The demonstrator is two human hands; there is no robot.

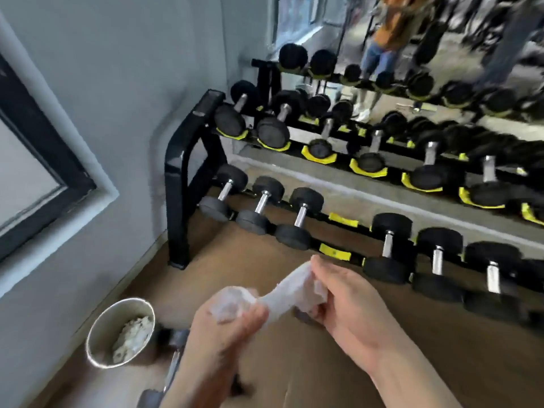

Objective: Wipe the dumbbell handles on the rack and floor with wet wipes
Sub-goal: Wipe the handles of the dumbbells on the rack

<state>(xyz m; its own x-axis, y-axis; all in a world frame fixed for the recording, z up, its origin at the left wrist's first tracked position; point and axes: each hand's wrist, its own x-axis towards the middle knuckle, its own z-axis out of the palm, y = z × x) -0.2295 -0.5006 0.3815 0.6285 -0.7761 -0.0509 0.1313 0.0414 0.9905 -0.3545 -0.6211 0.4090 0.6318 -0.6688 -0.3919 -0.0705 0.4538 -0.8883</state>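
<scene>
Wet wipe [282,293] clamped between my left hand [223,329] and right hand [350,304]; steel bin [114,316] left, dumbbell rack [176,172] ahead.

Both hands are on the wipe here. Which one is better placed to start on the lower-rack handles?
Probably the right. The right hand grips the wipe end nearest the lower-row dumbbell handle; the left hand holds the bunched end farther back, by the metal bin.

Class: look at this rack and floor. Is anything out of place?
Yes. One yellow cradle on the rack's lower tier sits empty, and a dumbbell lies on the floor beside the metal bin.
</scene>
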